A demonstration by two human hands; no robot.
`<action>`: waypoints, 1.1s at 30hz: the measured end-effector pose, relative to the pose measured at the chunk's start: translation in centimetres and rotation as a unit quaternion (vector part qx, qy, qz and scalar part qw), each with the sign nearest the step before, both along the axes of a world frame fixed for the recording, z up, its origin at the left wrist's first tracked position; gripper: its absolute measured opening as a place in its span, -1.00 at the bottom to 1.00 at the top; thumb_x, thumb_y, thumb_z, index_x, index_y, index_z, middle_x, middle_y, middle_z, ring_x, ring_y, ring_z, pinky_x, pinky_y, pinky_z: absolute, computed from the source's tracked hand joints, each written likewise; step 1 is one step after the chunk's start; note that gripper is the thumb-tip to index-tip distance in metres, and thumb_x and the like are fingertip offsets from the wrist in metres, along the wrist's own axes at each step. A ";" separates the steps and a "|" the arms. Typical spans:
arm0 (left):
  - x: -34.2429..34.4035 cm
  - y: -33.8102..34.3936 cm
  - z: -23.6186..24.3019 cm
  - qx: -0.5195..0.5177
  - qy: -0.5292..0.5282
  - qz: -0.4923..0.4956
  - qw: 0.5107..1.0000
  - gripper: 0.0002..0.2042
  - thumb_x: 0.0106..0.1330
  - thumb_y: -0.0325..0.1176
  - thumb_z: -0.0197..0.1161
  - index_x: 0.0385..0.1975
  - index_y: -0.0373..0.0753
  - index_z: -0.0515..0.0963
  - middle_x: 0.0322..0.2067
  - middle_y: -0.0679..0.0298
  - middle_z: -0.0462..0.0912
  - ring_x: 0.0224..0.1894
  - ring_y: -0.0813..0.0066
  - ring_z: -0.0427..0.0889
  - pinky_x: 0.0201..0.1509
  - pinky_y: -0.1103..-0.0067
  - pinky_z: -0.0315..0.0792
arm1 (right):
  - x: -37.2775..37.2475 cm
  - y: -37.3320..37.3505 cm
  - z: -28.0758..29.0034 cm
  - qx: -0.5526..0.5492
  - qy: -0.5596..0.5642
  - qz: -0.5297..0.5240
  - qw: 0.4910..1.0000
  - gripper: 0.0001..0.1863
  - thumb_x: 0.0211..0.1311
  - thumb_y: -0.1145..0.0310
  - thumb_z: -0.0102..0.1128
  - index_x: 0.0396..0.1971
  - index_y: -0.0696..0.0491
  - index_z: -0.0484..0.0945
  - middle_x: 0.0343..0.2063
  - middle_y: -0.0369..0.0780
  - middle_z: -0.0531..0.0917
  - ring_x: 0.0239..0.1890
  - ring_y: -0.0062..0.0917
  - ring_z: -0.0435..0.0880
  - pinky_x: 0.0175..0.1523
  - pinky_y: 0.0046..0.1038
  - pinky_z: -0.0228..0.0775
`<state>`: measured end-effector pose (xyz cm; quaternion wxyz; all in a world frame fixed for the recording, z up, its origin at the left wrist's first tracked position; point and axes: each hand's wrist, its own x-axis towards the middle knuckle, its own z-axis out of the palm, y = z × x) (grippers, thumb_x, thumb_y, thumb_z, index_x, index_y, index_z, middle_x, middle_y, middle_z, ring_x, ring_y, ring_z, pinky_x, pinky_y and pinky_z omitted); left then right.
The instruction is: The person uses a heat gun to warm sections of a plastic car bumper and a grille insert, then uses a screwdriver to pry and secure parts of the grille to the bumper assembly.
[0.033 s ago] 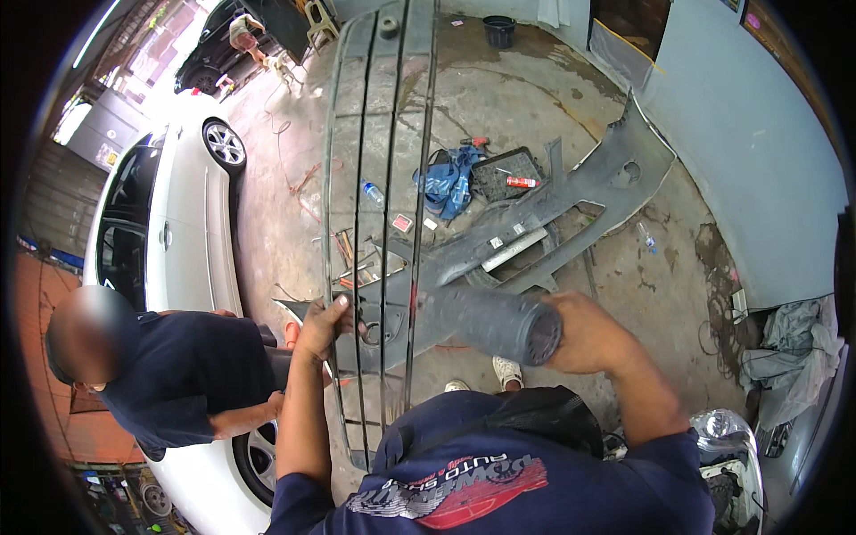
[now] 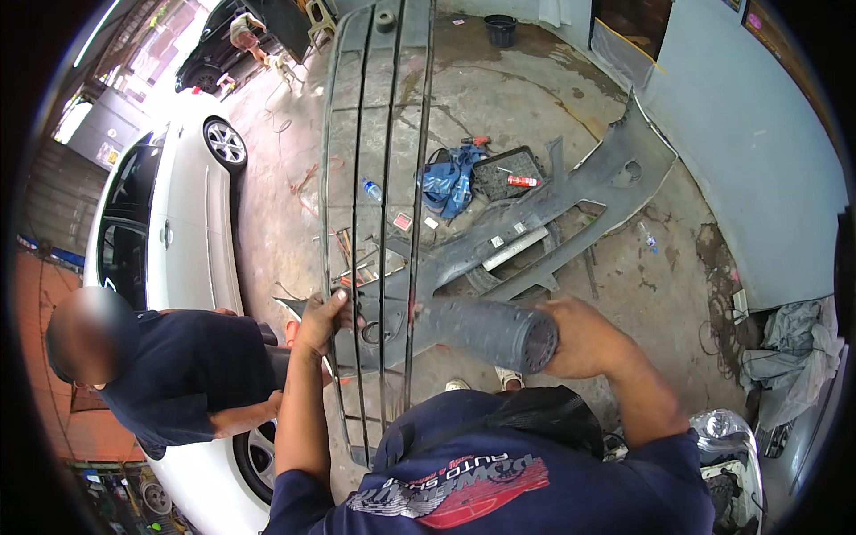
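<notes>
A long black slatted bumper grille point(image 2: 343, 169) stands lengthwise in front of me. My left hand point(image 2: 325, 325) is closed around its left edge near the lower part, thumb up. My right hand point(image 2: 575, 337) grips a dark grey, barrel-shaped heat gun point(image 2: 486, 330) with a vented rear end; its handle is hidden behind the hand. The gun's blurred front end points left at the grille's right-hand slat, close to it, and whether they touch I cannot tell. Behind them a grey bumper cover point(image 2: 571, 201) lies on the floor.
A co-worker point(image 2: 205, 370) in a dark shirt stands at my left beside a white car point(image 2: 187, 205). On the floor lie a black tray point(image 2: 495, 187), blue cloth point(image 2: 450, 181), a plastic bottle point(image 2: 372, 190) and hand tools. A black bucket point(image 2: 501, 32) stands at the back.
The heat gun has shifted slightly toward me. The top of the grille has moved a little to the left, and my left hand keeps its hold.
</notes>
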<state>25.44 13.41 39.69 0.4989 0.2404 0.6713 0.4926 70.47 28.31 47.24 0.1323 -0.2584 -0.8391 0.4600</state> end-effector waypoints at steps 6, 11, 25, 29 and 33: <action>-1.1 2.3 1.3 0.084 -0.027 -0.045 0.995 -0.48 0.36 0.08 0.46 -0.11 -0.37 0.66 -0.34 0.15 0.76 -0.42 0.33 0.74 -0.20 0.41 0.68 | -0.1 0.1 1.9 -0.066 0.034 -0.054 0.996 -0.44 -0.06 0.36 0.62 0.03 0.14 0.71 -0.11 -0.02 0.82 -0.02 -0.15 0.83 0.12 -0.31 0.64; -1.1 4.2 1.5 0.136 -0.037 -0.065 0.988 -0.39 0.35 0.19 0.44 -0.10 -0.39 0.63 -0.25 0.06 0.79 -0.32 0.30 0.77 -0.19 0.39 0.68 | -0.4 1.3 3.4 0.017 0.130 -0.192 0.972 -0.48 -0.03 0.32 0.66 -0.04 0.18 0.72 -0.14 -0.08 0.84 -0.08 -0.32 0.86 0.05 -0.34 0.65; -2.3 9.2 5.8 0.188 0.000 0.011 0.982 -0.56 0.55 0.07 0.26 -0.08 -0.26 0.64 -0.28 0.27 0.74 -0.20 0.32 0.78 0.00 0.39 0.65 | 1.1 -1.1 -1.1 -0.003 0.009 0.009 1.000 -0.36 -0.15 0.40 0.59 0.07 0.18 0.68 -0.13 0.04 0.81 0.00 -0.04 0.81 0.11 -0.15 0.65; -1.8 11.1 8.1 0.183 0.067 0.066 0.979 -0.70 0.55 -0.02 0.28 -0.24 -0.14 0.63 -0.44 0.38 0.64 -0.39 0.49 0.61 -0.24 0.57 0.42 | 1.9 0.1 0.8 -0.055 0.053 -0.088 0.993 -0.45 -0.12 0.38 0.63 -0.04 0.20 0.71 -0.16 0.00 0.83 -0.04 -0.19 0.85 0.06 -0.26 0.65; -2.8 12.7 8.0 0.241 0.089 0.135 0.957 -0.75 0.55 -0.12 0.26 -0.36 -0.09 0.60 -0.56 0.45 0.52 -0.57 0.63 0.36 -0.47 0.63 0.17 | 2.2 0.4 1.9 -0.045 0.148 -0.135 0.979 -0.50 -0.09 0.37 0.65 -0.09 0.20 0.72 -0.16 -0.04 0.84 -0.05 -0.28 0.86 0.03 -0.32 0.65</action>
